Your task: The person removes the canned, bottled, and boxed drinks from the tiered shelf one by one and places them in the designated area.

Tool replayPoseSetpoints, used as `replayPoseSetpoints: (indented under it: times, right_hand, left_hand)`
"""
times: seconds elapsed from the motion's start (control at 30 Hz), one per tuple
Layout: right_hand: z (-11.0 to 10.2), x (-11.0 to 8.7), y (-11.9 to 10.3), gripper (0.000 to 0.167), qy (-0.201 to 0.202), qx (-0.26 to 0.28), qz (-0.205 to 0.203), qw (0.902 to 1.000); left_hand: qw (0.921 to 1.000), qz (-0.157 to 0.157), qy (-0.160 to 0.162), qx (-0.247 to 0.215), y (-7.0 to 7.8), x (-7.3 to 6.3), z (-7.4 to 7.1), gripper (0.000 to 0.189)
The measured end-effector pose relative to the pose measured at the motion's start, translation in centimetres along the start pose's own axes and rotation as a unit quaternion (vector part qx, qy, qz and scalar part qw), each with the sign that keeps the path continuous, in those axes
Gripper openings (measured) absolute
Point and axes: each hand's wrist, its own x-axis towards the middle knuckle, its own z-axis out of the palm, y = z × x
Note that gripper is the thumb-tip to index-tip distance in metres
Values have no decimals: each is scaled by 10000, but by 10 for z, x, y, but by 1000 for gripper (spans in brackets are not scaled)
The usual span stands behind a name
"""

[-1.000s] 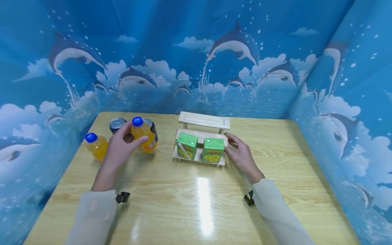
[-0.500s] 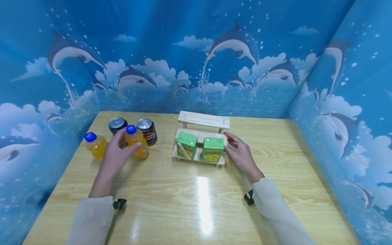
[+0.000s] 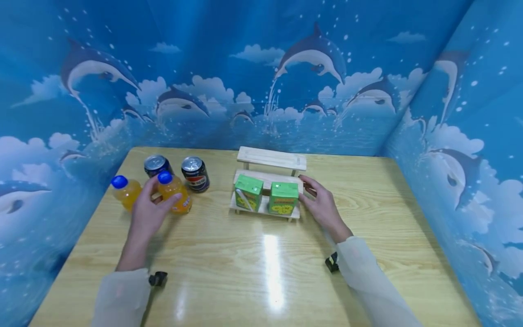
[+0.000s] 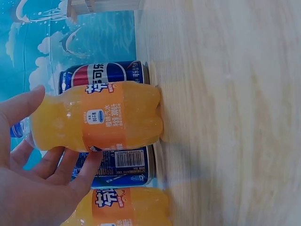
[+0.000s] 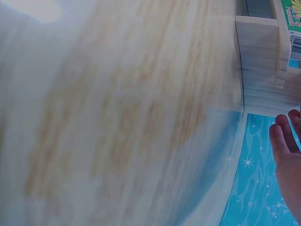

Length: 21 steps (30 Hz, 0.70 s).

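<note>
Orange and blue-capped, a bottle is gripped by the left hand, the right hand relaxed

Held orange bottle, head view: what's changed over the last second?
The left hand moved the held orange bottle left and slightly toward the person, bringing the front of the right can into view. No grip released. Unchanged: right hand at the rack, green cartons on it.
</note>
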Motion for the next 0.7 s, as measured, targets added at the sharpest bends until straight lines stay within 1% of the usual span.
replayPoseSetpoints:
  times: [0.1, 0.3, 0.57, 0.63, 0.7]
  right_hand:
    - [0, 0, 0, 60, 2, -10, 13, 10000]
    - [0, -1, 1, 60, 21, -33, 7, 10000]
    - [1, -1, 0, 60, 36, -90, 18, 10000]
    - [1, 0, 0, 60, 46, -92, 2, 9999]
    - [1, 0, 0, 61, 45, -90, -19, 9999]
  left_hand:
    - [10000, 23, -11, -12, -1, 0, -2, 93]
    - [9994, 351, -32, -14, -3, -2, -3, 87]
    - [9984, 540, -139, -40, -6, 0, -3, 88]
    - [9982, 584, -112, -97, -6, -1, -2, 89]
    - [9980, 606, -17, -155, -5, -2, -2, 88]
